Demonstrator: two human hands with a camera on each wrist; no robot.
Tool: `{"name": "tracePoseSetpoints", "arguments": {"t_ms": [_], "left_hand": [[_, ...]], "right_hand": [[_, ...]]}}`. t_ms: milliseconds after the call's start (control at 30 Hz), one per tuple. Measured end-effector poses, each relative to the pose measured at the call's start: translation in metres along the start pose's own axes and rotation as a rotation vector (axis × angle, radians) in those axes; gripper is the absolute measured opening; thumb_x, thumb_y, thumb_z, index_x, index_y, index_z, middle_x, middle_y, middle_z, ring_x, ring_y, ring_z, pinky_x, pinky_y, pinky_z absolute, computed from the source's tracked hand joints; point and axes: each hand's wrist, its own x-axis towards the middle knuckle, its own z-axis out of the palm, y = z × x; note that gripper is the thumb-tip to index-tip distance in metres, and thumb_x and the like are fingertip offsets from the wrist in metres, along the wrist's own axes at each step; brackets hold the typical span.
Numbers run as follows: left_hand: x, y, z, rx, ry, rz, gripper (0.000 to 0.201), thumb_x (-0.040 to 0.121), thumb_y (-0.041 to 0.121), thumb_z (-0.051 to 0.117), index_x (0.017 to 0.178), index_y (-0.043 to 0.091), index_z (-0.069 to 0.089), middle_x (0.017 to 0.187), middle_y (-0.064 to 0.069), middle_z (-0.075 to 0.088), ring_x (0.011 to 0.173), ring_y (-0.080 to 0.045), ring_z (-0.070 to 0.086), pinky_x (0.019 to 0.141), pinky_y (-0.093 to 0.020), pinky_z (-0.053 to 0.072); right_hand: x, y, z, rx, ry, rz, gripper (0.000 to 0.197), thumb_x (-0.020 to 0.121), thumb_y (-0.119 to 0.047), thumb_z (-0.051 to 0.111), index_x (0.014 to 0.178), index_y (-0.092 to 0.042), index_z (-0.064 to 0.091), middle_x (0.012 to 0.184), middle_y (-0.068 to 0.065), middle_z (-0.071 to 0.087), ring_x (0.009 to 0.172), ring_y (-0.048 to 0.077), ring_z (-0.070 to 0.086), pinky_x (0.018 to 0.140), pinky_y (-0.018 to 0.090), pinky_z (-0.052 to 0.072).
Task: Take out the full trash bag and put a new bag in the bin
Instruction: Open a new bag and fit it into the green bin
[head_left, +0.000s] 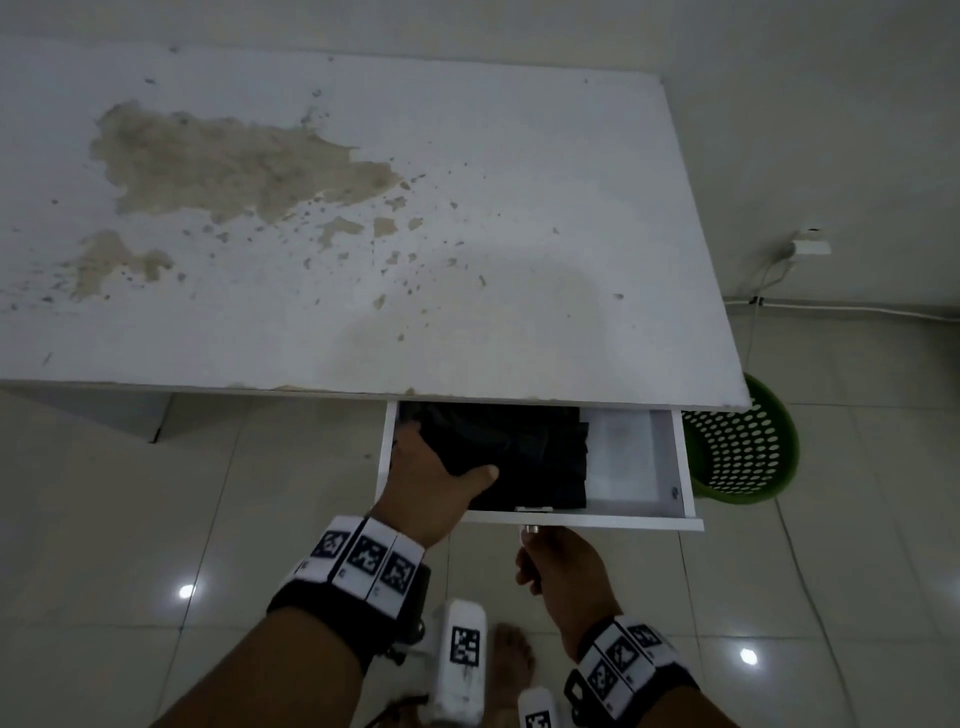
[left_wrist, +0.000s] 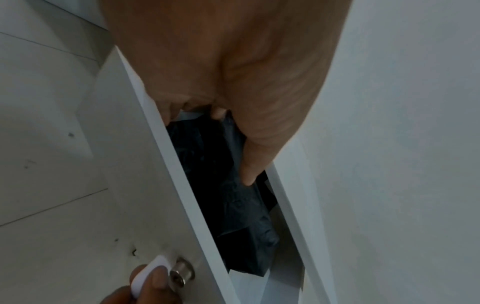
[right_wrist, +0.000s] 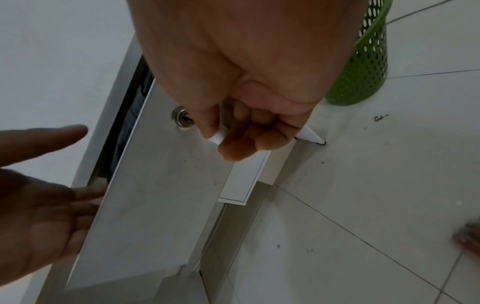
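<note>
Under the near edge of the white desk (head_left: 467, 156), toward 5 o'clock in the head view, a shallow white drawer (head_left: 670, 467) stands pulled out. A stack of folded black trash bags (head_left: 540, 457) fills its left part, leaving bare white bottom at the 3 o'clock end. The left hand (head_left: 434, 480) reaches into the drawer, its grip clamped on the top bag: thumb on the upper face, fingers tucked under the bag's left edge, as the left wrist view shows. The right hand (head_left: 558, 569) sits just in front of the drawer face, its grip together on a small white tag (right_wrist: 217, 137) beside the round metal lock (right_wrist: 183, 119). A green perforated bin (head_left: 748, 452) stands on the tiled floor (head_left: 156, 519) at 3 o'clock of the drawer, partly beneath the desk corner.
</note>
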Motion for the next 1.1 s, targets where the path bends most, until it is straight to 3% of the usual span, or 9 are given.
{"name": "tracePoseSetpoints", "arguments": {"t_ms": [233, 400, 467, 633, 767, 833, 967, 1033, 1100], "left_hand": [[0.021, 0.016, 0.025, 0.166, 0.198, -0.284, 0.142, 0.054, 0.083, 0.072, 0.151, 0.000, 0.012, 0.149, -0.018, 0.044, 0.132, -0.034, 0.050, 0.110, -0.043, 0.043], [0.028, 0.005, 0.029, 0.147, 0.081, -0.183, 0.065, 0.072, 0.054, 0.077, 0.112, 0.004, 0.066, 0.108, -0.008, 0.072, 0.094, -0.024, 0.068, 0.089, -0.036, 0.058], [0.018, 0.009, 0.027, 0.130, 0.065, -0.103, 0.030, 0.079, 0.033, 0.073, 0.097, 0.009, 0.071, 0.099, -0.011, 0.074, 0.089, -0.028, 0.070, 0.085, -0.044, 0.059], [-0.034, 0.024, 0.008, -0.109, 0.080, 0.045, 0.012, 0.082, 0.015, 0.064, 0.091, 0.016, 0.072, 0.090, -0.007, 0.075, 0.088, -0.026, 0.071, 0.080, -0.046, 0.061], [-0.084, 0.008, -0.023, -0.325, 0.123, 0.140, 0.042, 0.091, -0.003, 0.063, 0.101, 0.037, 0.070, 0.099, 0.013, 0.077, 0.093, -0.007, 0.073, 0.074, -0.021, 0.060], [-0.100, -0.016, -0.036, -0.409, 0.196, 0.108, 0.043, 0.090, -0.008, 0.062, 0.108, 0.031, 0.068, 0.100, 0.010, 0.078, 0.095, -0.011, 0.074, 0.069, -0.021, 0.060], [-0.124, -0.053, -0.057, -0.475, 0.281, -0.016, 0.051, 0.087, -0.018, 0.059, 0.112, 0.026, 0.063, 0.085, 0.022, 0.077, 0.080, 0.006, 0.072, 0.060, -0.013, 0.056], [-0.128, -0.068, -0.065, -0.442, 0.327, -0.068, 0.053, 0.081, -0.012, 0.072, 0.122, 0.020, 0.059, 0.092, 0.019, 0.076, 0.093, 0.003, 0.070, 0.078, -0.017, 0.057], [-0.127, -0.084, -0.068, -0.395, 0.317, -0.143, 0.071, 0.064, 0.013, 0.090, 0.129, 0.015, 0.061, 0.112, 0.002, 0.074, 0.112, -0.022, 0.067, 0.100, -0.042, 0.052]], "right_hand": [[0.005, 0.018, 0.000, -0.079, -0.016, 0.013, 0.034, 0.096, -0.026, 0.055, 0.070, -0.006, 0.062, 0.058, 0.001, 0.065, 0.046, 0.005, 0.055, 0.052, 0.019, 0.043], [0.002, 0.027, 0.001, -0.150, -0.037, 0.012, 0.041, 0.097, -0.024, 0.052, 0.057, -0.014, 0.056, 0.053, -0.003, 0.061, 0.049, 0.006, 0.056, 0.057, 0.024, 0.043], [0.001, 0.028, 0.003, -0.135, -0.028, -0.003, 0.034, 0.097, -0.023, 0.054, 0.067, -0.011, 0.062, 0.060, -0.001, 0.065, 0.049, 0.003, 0.058, 0.057, 0.022, 0.045], [0.002, 0.023, 0.006, -0.035, -0.010, 0.026, 0.027, 0.095, -0.020, 0.056, 0.075, -0.005, 0.062, 0.064, 0.005, 0.066, 0.048, 0.003, 0.057, 0.056, 0.021, 0.045], [0.003, 0.006, 0.003, 0.025, 0.027, 0.012, 0.020, 0.093, -0.004, 0.056, 0.078, -0.016, 0.063, 0.071, 0.001, 0.067, 0.067, 0.013, 0.066, 0.064, 0.026, 0.056], [0.010, -0.004, 0.005, -0.007, 0.061, -0.036, 0.015, 0.091, -0.023, 0.056, 0.078, -0.023, 0.064, 0.081, 0.007, 0.069, 0.082, 0.028, 0.069, 0.079, 0.044, 0.057], [0.025, -0.026, 0.005, -0.073, 0.095, -0.151, 0.032, 0.096, -0.026, 0.058, 0.079, 0.000, 0.064, 0.067, 0.008, 0.067, 0.062, 0.021, 0.063, 0.063, 0.034, 0.052], [0.037, -0.039, 0.006, -0.060, 0.107, -0.159, 0.032, 0.096, -0.025, 0.059, 0.078, 0.001, 0.065, 0.065, 0.008, 0.066, 0.057, 0.018, 0.062, 0.058, 0.031, 0.051], [0.049, -0.054, 0.007, -0.031, 0.114, -0.169, 0.031, 0.096, -0.023, 0.060, 0.075, -0.002, 0.066, 0.063, 0.009, 0.065, 0.055, 0.018, 0.060, 0.056, 0.029, 0.050]]}}
